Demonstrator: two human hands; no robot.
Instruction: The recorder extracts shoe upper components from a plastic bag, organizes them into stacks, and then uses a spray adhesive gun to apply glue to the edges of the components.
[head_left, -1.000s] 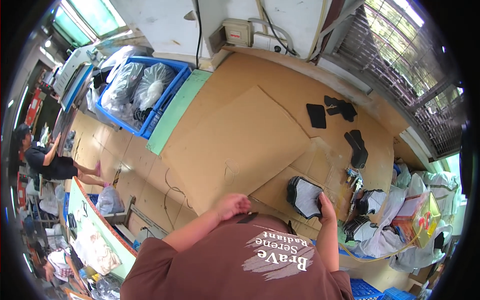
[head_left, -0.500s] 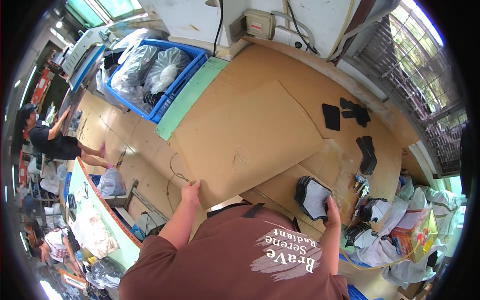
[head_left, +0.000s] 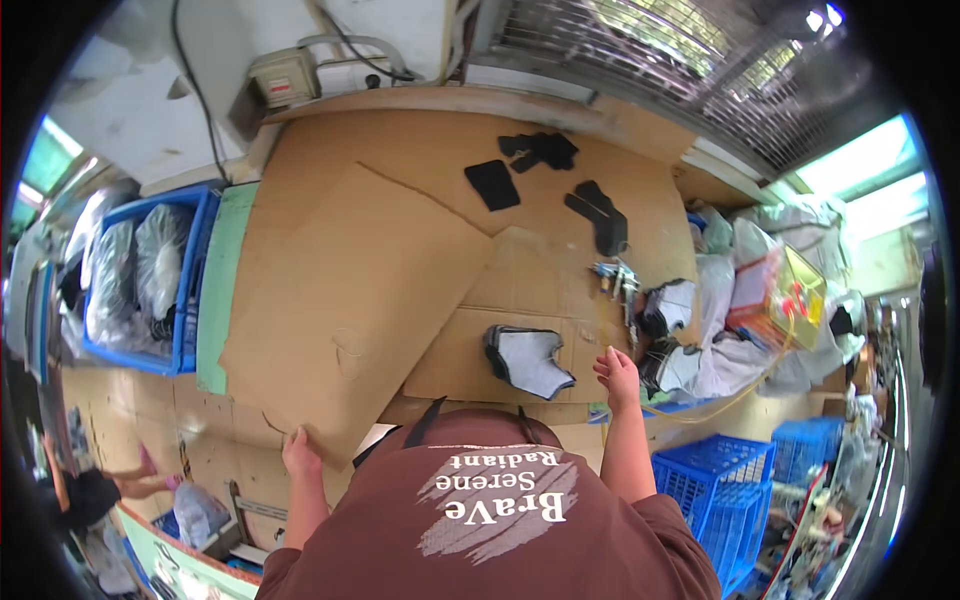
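Observation:
My left hand [head_left: 302,455] grips the near edge of a loose cardboard sheet [head_left: 320,270], close to its lower corner. My right hand [head_left: 618,374] hovers over the table's near edge with fingers apart and nothing in it. To its left lies a stack of grey-white pieces [head_left: 532,360] edged in black, apart from the hand. Beyond the right hand rests a metal spray gun [head_left: 622,285]. Beside that gun are two more stacks, an upper stack [head_left: 668,305] and a lower stack [head_left: 674,366].
Black flat pieces lie farther back: a squarish one [head_left: 491,185], a small pile [head_left: 540,150] and a long pair [head_left: 600,217]. A blue crate [head_left: 187,290] of bagged goods stands left. Blue crates [head_left: 705,490] and a yellow box [head_left: 800,290] are right. Another person is far left.
My right hand has let go of the grey-white stack, which now lies on the cardboard-covered table. The view has turned rightward. My left hand stays at the cardboard sheet's edge.

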